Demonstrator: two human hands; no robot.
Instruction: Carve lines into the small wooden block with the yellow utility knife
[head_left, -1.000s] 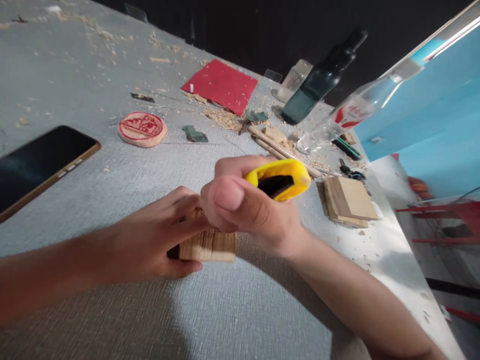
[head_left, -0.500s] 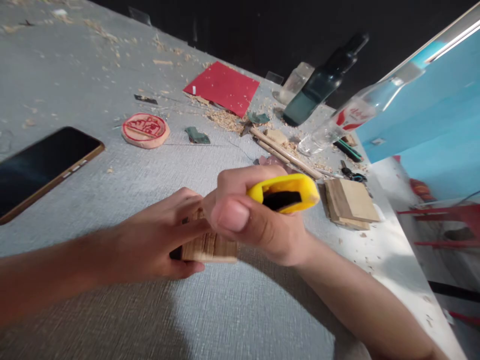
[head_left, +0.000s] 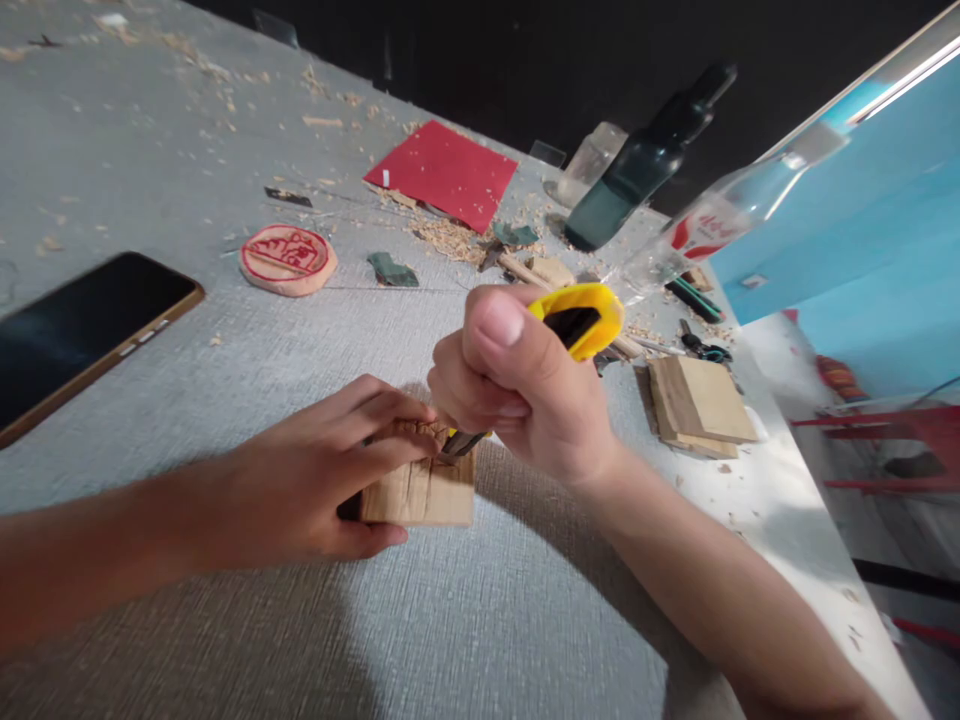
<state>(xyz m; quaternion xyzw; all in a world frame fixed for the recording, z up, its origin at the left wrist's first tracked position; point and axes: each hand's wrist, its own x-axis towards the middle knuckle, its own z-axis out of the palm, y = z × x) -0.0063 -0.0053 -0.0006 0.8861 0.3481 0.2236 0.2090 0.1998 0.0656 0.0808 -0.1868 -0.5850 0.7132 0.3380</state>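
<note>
Here, a grey table holds the block, blue wall beyond.

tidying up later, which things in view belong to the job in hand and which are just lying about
In use:
wooden block, held by the left hand
yellow-handled tool, gripped in the right hand

Apparently just lying about:
phone
red sheet
round red-marked piece
dark bottle
clear bottle
stacked wood pieces

A woodcarving workspace, shown by scattered shavings, stacked blocks, a yellow cutter
</note>
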